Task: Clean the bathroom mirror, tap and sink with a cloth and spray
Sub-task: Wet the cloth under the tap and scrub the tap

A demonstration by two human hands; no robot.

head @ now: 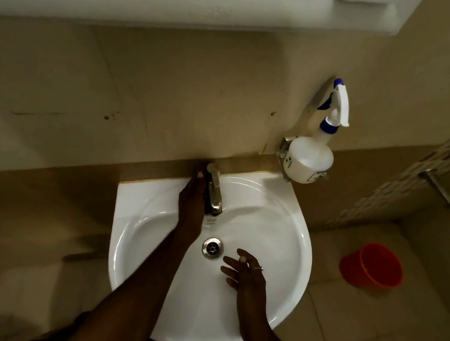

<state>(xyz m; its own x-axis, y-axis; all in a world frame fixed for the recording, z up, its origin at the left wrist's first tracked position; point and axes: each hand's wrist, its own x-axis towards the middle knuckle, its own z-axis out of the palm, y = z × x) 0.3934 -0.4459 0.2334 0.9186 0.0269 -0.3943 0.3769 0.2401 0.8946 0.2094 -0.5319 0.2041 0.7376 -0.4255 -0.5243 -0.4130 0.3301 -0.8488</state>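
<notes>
A white sink (135, 201) is fixed to the wall, with a chrome tap (216, 194) at its back and a metal drain (212, 248) in the bowl. My left hand (191, 203) reaches up the bowl and holds a dark cloth (210, 201) against the tap's left side. My right hand (245, 274) hovers over the bowl just right of the drain, fingers spread and holding nothing. A white spray bottle (309, 158) with a blue-and-white trigger stands in a wall holder at the sink's back right corner. The underside of the mirror cabinet (154, 0) runs across the top.
An orange bucket (373, 266) stands on the tiled floor right of the sink. Metal shower fittings (440, 188) stick out from the right wall. A brown ledge (48, 168) runs behind the sink. Something white and blurred (4, 299) sits low on the left.
</notes>
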